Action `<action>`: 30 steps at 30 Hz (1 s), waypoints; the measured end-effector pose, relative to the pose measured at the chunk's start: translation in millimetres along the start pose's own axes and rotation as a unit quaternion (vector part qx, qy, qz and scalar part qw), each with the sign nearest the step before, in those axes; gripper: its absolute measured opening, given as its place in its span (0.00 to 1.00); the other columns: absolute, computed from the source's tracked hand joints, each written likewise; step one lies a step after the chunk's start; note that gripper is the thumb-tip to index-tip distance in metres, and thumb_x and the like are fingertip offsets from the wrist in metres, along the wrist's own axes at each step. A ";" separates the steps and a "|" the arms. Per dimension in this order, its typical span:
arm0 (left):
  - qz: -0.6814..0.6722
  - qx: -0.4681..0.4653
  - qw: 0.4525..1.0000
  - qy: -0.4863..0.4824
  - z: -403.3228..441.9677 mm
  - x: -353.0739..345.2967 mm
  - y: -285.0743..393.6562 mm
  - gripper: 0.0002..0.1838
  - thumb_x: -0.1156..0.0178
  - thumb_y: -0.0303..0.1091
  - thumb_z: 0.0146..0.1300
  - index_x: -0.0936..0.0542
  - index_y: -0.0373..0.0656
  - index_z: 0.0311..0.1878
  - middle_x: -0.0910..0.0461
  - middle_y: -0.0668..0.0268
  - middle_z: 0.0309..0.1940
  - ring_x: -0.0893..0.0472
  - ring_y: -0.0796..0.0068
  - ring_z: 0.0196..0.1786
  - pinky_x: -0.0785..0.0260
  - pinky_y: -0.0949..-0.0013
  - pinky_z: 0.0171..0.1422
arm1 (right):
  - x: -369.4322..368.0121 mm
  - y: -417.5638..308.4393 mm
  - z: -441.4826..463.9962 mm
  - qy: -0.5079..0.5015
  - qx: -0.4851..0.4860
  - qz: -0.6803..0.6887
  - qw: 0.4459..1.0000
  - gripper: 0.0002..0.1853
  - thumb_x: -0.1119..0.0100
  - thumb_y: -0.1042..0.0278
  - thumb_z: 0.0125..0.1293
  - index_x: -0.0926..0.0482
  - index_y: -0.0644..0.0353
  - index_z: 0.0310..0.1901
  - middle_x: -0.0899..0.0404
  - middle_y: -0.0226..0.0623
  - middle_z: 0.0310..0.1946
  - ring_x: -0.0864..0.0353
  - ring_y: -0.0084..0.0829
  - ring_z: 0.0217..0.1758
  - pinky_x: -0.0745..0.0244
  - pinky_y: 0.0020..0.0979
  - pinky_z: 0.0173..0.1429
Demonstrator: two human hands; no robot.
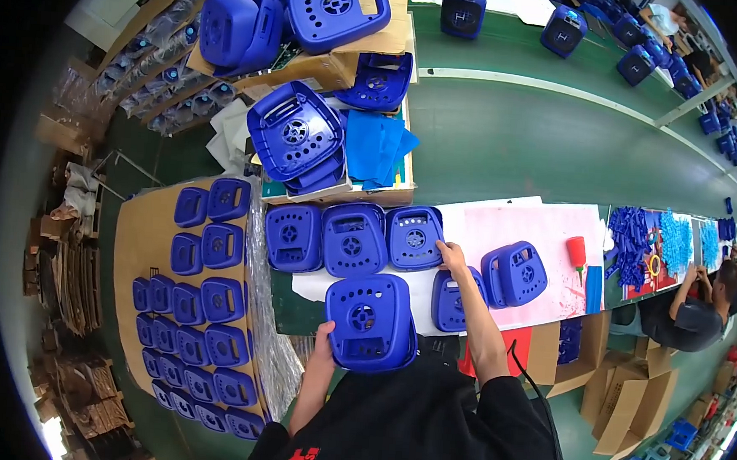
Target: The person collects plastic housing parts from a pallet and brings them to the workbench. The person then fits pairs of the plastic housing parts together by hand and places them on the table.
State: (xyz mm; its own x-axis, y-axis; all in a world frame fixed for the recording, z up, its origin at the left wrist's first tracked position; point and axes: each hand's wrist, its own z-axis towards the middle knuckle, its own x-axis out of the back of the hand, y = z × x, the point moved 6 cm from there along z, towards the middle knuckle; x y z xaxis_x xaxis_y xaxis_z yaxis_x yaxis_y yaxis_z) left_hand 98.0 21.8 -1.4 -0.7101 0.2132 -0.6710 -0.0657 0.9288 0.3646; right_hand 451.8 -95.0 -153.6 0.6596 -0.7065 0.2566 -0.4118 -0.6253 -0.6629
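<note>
My left hand [324,343] grips the left edge of a blue plastic speaker housing [369,319], held close to my body with its round grille and row of holes facing up. A second shell seems to be nested beneath it. My right hand [450,256] reaches forward, its fingers closed at the right edge of another blue housing [414,237] on the table. Beside that one stand two more housings [353,239] in a row to the left. Under my right forearm lies a partly covered housing [450,302], next to a stacked pair [514,273].
At the left, several blue housings are laid in rows on a cardboard-topped pallet [138,334]. Boxes with more shells [296,131] stand ahead. A red bottle [576,251] is on the pink sheet [545,232]. To the right sit open cartons [628,393] and a co-worker [693,309].
</note>
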 end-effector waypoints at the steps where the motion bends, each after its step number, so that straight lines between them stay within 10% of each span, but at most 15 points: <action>1: 0.000 0.001 1.000 0.000 3.5 -3.1 -1.2 0.36 0.39 0.50 0.52 0.28 0.35 0.60 0.21 0.52 0.52 0.19 0.57 0.50 0.27 0.56 0.58 | 1.0 -1.7 -2.1 -0.009 -0.007 0.012 1.000 0.31 0.46 0.45 0.65 0.25 0.70 0.54 0.19 0.45 0.42 0.19 0.39 0.48 0.20 0.40 0.47; 5: 0.057 0.024 0.997 -0.038 32.8 -23.8 -8.3 0.36 0.40 0.51 0.53 0.29 0.35 0.61 0.22 0.52 0.53 0.20 0.57 0.53 0.28 0.54 0.60 | 20.0 -17.9 -6.3 0.126 0.090 -0.188 0.970 0.33 0.50 0.42 0.66 0.26 0.68 0.56 0.20 0.45 0.47 0.22 0.41 0.54 0.27 0.44 0.56; 10: 0.128 0.015 0.987 -0.093 90.3 -59.2 -12.3 0.39 0.37 0.45 0.54 0.38 0.37 0.67 0.27 0.55 0.58 0.23 0.62 0.57 0.28 0.59 0.62 | 32.9 -47.2 -124.3 -0.090 0.043 0.116 0.988 0.36 0.54 0.38 0.68 0.32 0.65 0.63 0.23 0.39 0.49 0.22 0.35 0.48 0.28 0.35 0.51; 15: 0.285 -0.071 0.947 -0.129 149.3 -114.5 0.1 0.38 0.37 0.44 0.55 0.37 0.38 0.66 0.28 0.57 0.58 0.26 0.66 0.59 0.32 0.64 0.64 | 44.7 -90.0 -166.3 -0.080 0.097 0.174 0.977 0.35 0.29 0.64 0.56 0.34 0.67 0.62 0.25 0.48 0.49 0.21 0.33 0.49 0.23 0.32 0.51; 22: 0.613 -0.146 0.775 0.047 179.1 -161.4 36.2 0.32 0.39 0.36 0.58 0.36 0.32 0.63 0.27 0.48 0.58 0.26 0.56 0.60 0.34 0.60 0.64 | 45.2 -94.0 -60.3 -0.102 0.168 0.199 0.960 0.32 0.27 0.73 0.52 0.29 0.70 0.59 0.21 0.43 0.46 0.20 0.31 0.47 0.22 0.29 0.51; 24: 0.504 -0.334 0.796 0.009 168.1 -154.5 23.7 0.39 0.38 0.31 0.55 0.45 0.31 0.67 0.33 0.47 0.64 0.28 0.52 0.63 0.36 0.55 0.65 | 44.1 -89.9 -43.7 -0.096 0.146 0.245 0.954 0.33 0.25 0.74 0.49 0.28 0.71 0.58 0.21 0.42 0.45 0.19 0.30 0.45 0.22 0.29 0.50; 26: 0.496 -0.333 0.802 0.027 153.0 -147.9 15.4 0.42 0.40 0.25 0.54 0.51 0.34 0.69 0.35 0.48 0.65 0.27 0.54 0.61 0.34 0.56 0.62 | 49.7 -98.0 -42.0 -0.078 0.196 0.224 0.951 0.33 0.24 0.75 0.47 0.27 0.72 0.57 0.19 0.41 0.43 0.19 0.29 0.43 0.21 0.29 0.49; 30: 0.549 -0.258 0.795 -0.011 112.4 -129.4 -20.9 0.21 0.45 0.23 0.60 0.32 0.39 0.57 0.22 0.62 0.39 0.21 0.72 0.43 0.27 0.69 0.40 | 33.3 -80.4 -27.2 -0.061 0.145 0.148 0.976 0.31 0.23 0.70 0.47 0.25 0.73 0.53 0.18 0.41 0.39 0.18 0.29 0.39 0.21 0.29 0.45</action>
State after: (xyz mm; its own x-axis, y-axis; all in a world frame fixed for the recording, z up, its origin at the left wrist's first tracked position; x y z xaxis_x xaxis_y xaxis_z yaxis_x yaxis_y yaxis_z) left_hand 270.1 8.8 5.3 -0.5260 0.8202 0.2251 0.3019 -0.0674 0.9510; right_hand 489.8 -77.3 -72.6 0.6156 -0.7865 -0.0507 -0.4124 -0.2667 -0.8711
